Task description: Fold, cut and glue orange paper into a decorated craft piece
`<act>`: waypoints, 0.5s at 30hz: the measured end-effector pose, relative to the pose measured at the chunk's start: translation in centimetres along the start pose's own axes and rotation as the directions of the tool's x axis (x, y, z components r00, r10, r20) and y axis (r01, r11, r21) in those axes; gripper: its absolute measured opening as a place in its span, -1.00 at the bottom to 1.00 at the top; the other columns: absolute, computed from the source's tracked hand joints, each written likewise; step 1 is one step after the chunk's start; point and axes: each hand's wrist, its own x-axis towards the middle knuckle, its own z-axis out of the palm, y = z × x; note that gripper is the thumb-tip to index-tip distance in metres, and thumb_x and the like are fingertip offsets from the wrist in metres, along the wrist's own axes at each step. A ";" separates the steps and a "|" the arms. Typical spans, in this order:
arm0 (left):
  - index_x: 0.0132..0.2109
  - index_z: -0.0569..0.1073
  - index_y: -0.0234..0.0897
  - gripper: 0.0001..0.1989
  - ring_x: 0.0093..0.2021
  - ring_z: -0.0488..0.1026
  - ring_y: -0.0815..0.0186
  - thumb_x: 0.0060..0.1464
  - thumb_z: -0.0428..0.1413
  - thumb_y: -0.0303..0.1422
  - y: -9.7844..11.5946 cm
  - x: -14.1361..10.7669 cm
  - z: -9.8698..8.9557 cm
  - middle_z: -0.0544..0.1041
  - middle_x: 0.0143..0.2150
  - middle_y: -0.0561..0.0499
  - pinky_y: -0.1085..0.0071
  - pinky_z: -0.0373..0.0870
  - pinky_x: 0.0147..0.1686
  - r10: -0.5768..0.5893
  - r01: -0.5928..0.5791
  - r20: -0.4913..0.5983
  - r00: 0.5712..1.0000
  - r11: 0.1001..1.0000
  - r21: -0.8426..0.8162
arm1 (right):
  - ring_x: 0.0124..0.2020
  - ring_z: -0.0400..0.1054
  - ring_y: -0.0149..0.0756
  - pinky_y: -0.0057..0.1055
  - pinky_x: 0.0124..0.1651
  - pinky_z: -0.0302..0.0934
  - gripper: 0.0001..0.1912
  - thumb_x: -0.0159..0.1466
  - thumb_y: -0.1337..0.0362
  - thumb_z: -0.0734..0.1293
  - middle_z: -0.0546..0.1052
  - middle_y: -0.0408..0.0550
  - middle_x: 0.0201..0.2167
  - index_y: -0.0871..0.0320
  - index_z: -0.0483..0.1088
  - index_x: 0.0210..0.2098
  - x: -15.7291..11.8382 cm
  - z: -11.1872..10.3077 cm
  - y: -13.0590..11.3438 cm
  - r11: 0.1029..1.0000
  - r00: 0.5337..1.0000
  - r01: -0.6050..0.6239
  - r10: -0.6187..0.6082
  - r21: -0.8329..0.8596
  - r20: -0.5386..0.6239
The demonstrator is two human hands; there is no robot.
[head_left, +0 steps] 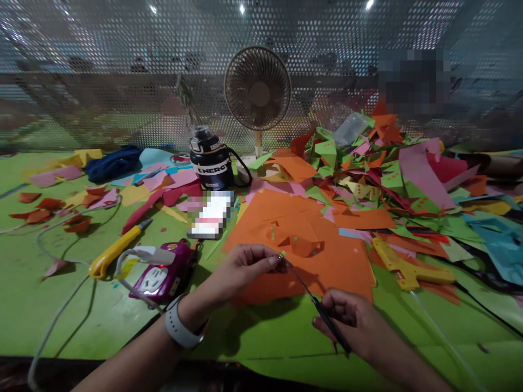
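My left hand [259,264] is closed in a pinch on a tiny green piece [281,255], probably paper, above an orange sheet [257,234]. In my right hand [347,321] is a slim tool with a dark handle [333,326] and a thin metal shaft; its exact kind is unclear. The shaft slants up to the left, its tip meeting my left fingertips. Just beyond my hands, folded orange paper pieces [304,246] with green dots rest on the sheet. A yellow glue gun [420,269] lies right of the sheet.
A purple power socket [161,275], white cables and a yellow-handled tool [116,250] are at left. Behind stand a dark bottle [210,166] and a fan [258,90]; a phone [210,218] lies near the bottle. Heaped colored paper [368,179] covers the right side.
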 end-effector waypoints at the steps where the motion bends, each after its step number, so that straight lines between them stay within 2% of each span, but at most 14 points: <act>1: -0.29 0.61 -0.30 -0.78 -0.24 0.56 0.30 0.03 0.26 -0.21 0.0 0.0 0.0 0.66 -0.30 -0.05 0.41 0.43 -0.13 0.000 0.000 0.000 1.000 1.000 -0.003 | -0.56 0.04 -0.53 -0.60 -0.54 0.02 -0.51 -0.11 0.07 0.57 0.19 -0.31 -0.62 0.15 0.21 -0.53 0.0 0.0 0.0 1.000 1.000 -0.001 0.001 -0.003 -0.003; 15: -0.30 0.60 -0.30 -0.79 -0.24 0.56 0.29 0.03 0.25 -0.22 0.2 0.0 0.0 0.66 -0.31 -0.05 0.38 0.43 -0.12 0.002 -0.002 0.013 1.000 1.000 -0.007 | -0.57 0.03 -0.54 -0.59 -0.53 -0.01 -0.50 -0.10 0.04 0.56 0.19 -0.31 -0.61 0.16 0.21 -0.52 0.2 -0.1 0.4 0.999 1.000 0.019 -0.019 -0.045 -0.005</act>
